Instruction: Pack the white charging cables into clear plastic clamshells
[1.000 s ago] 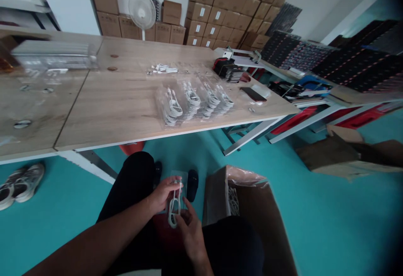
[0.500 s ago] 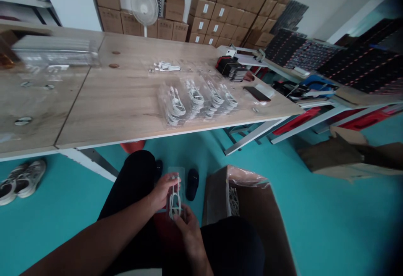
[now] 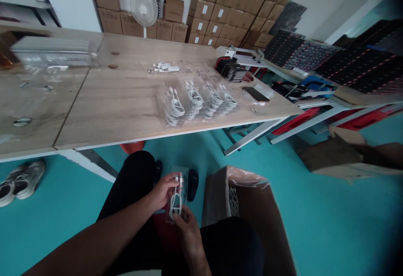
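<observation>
Above my lap, a coiled white charging cable (image 3: 175, 202) lies in a clear plastic tray (image 3: 184, 179). My left hand (image 3: 163, 190) grips the upper end, its fingers by the two cable connectors. Lower down, my right hand (image 3: 188, 225) pinches the bottom of the tray and the cable loop. Both hands are closed, and the undersides of the fingers are hidden. On the table in front, several stacks of cables in clear trays (image 3: 195, 99) stand side by side near the edge.
A wooden table (image 3: 103, 108) spans the view. To my right is an open carton (image 3: 264, 225) with loose white cables (image 3: 233, 202) inside. Clear empty trays (image 3: 56, 51) are stacked at left. A dark phone (image 3: 256, 94) lies near the table's right end. Shoes (image 3: 30, 179) stand on the floor.
The tray in my hands has turned slightly, its top end shifting right. My left fingers have moved a little at the connectors. The table's contents are unchanged.
</observation>
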A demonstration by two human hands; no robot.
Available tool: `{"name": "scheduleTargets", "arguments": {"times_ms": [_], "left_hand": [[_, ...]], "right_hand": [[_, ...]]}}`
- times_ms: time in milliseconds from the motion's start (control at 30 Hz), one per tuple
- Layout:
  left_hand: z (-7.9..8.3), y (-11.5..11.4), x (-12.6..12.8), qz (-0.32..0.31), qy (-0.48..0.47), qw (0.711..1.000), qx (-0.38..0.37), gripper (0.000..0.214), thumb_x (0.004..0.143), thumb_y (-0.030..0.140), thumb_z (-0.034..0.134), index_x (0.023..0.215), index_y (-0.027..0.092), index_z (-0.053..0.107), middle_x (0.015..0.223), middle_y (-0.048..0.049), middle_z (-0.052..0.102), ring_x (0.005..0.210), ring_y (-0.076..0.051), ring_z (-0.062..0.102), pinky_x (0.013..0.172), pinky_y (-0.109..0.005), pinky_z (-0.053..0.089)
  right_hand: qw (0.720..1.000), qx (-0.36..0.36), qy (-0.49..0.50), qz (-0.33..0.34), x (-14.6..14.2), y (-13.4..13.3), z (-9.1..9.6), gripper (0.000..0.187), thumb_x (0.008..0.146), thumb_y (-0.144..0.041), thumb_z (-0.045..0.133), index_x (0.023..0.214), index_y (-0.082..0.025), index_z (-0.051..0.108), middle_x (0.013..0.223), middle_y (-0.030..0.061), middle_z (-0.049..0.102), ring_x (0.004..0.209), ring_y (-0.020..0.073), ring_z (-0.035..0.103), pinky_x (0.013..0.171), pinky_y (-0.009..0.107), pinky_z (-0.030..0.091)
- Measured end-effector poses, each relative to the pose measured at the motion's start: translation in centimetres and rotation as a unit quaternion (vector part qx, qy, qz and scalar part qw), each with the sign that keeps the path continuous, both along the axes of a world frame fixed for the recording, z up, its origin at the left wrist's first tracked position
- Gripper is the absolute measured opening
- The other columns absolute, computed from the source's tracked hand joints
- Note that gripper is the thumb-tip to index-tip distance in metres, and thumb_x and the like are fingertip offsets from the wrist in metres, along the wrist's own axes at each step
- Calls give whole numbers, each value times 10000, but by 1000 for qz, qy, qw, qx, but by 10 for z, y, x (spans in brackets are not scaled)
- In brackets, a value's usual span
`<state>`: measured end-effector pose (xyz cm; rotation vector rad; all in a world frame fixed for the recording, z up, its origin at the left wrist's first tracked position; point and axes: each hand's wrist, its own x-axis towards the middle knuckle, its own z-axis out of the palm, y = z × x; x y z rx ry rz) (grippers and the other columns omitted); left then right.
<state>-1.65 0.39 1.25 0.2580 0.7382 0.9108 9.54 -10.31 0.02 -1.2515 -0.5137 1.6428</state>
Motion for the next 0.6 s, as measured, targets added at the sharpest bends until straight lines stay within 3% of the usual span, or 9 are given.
{"name": "scheduleTargets", "arguments": {"times_ms": [400,600], "left_hand": [[-3,-2,0,13,-4,1000,-12,350,631,55,647,969,147,649,812,-44,666,723,-151,636,707,-275,494],[1,-7,0,-69,-27,997,23,516,592,-7,636,1083,149,620,987,-93,680,867,-199,652,770,-309,492]], "right_hand": [[1000,5,7,-10,2,0,-6,414,668,-346,755,1026,-178,633,882,46,720,767,204,652,765,355,499],[998,3,19,-64,4,4,3,364,665,-356,752,984,-220,641,903,25,717,801,201,658,807,362,499]]}}
